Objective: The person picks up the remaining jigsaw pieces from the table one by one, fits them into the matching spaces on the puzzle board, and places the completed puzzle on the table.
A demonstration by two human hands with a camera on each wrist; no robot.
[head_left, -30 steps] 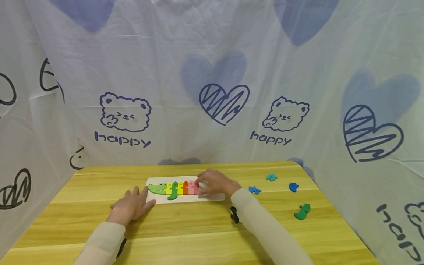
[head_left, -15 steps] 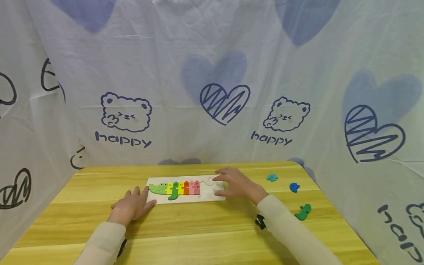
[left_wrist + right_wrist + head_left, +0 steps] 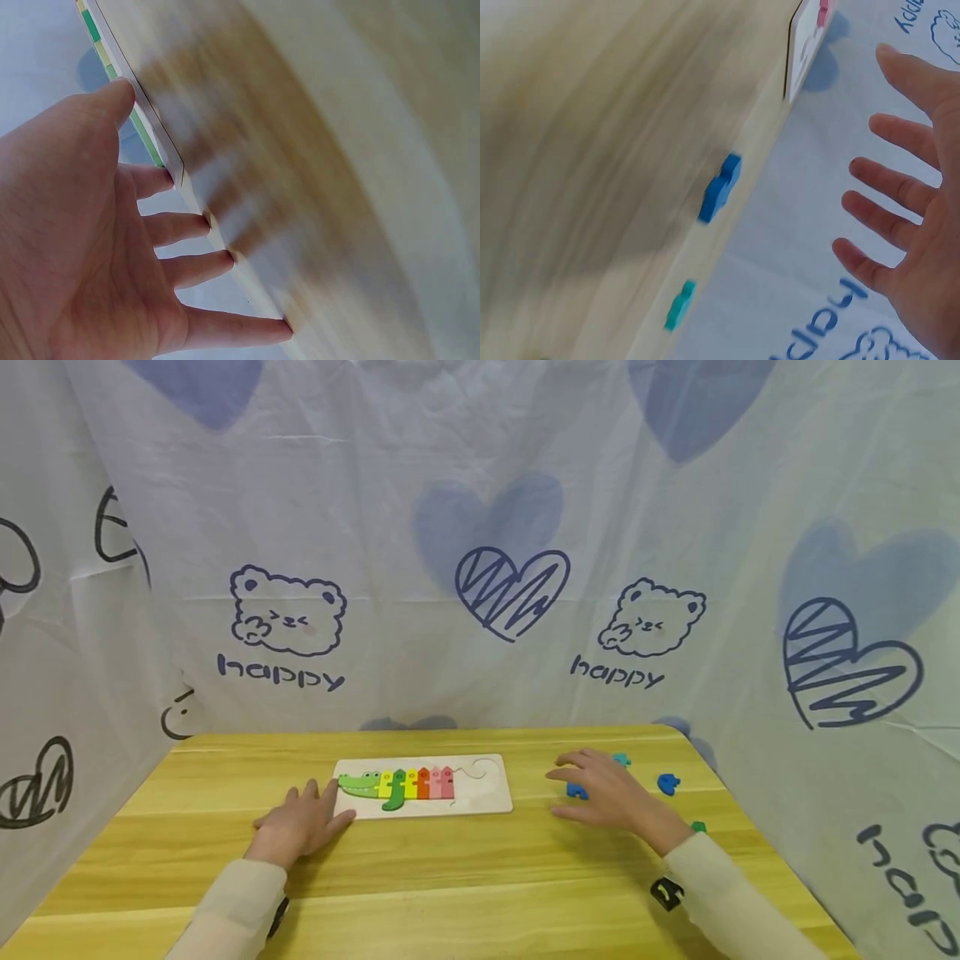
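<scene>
A white puzzle board (image 3: 483,789) lies on the table, with crocodile pieces set in it: a light green head (image 3: 358,785), then yellow, green, red and pink segments. Beside its left end rests my left hand (image 3: 294,828), thumb and a fingertip touching the board's edge in the left wrist view, other fingertips on the wood. My right hand (image 3: 603,793) hovers to the right of the board, fingers spread and holding nothing. Under it a blue puzzle piece (image 3: 576,791) is partly covered; the right wrist view shows this blue piece (image 3: 720,187) apart from the fingers.
Near the right hand lie a teal piece (image 3: 622,760), a darker blue piece (image 3: 667,783) and a green piece (image 3: 699,827), mostly hidden by the sleeve. A printed white curtain (image 3: 405,652) stands behind the wooden table (image 3: 420,885).
My right hand has left the pink segments and moved right, off the board, over the blue piece. The board's outlined right end is uncovered. My left hand has stayed in place.
</scene>
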